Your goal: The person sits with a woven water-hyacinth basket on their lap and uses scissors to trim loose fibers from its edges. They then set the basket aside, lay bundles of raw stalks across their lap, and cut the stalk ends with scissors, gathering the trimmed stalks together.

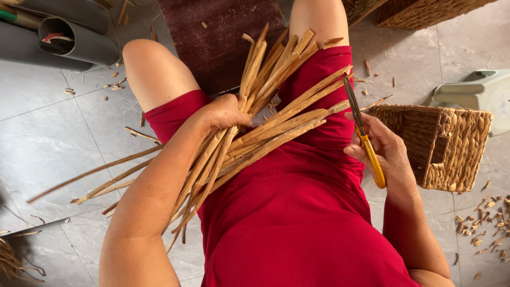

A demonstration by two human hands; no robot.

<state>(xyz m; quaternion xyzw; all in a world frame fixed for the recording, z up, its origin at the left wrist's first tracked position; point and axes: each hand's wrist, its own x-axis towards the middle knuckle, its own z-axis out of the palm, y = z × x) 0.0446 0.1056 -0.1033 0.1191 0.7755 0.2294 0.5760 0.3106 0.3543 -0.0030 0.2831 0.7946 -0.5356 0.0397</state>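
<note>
My left hand [223, 112] grips a thick bundle of tan reed strips [276, 114] across my lap, over red clothing. The strips fan out past my knees at the top and trail down to the left over the floor. My right hand [385, 151] holds scissors with yellow handles [364, 133], the dark blades pointing up and touching the upper right edge of the fanned strips. Both hands sit roughly level, the bundle between them.
A woven basket [443, 146] stands on the grey tiled floor right of my right hand, more woven baskets [425, 10] at the top right. Grey pipes [79, 40] lie top left, a dark mat [218, 37] lies between my knees. Cut reed bits [486, 223] litter the floor.
</note>
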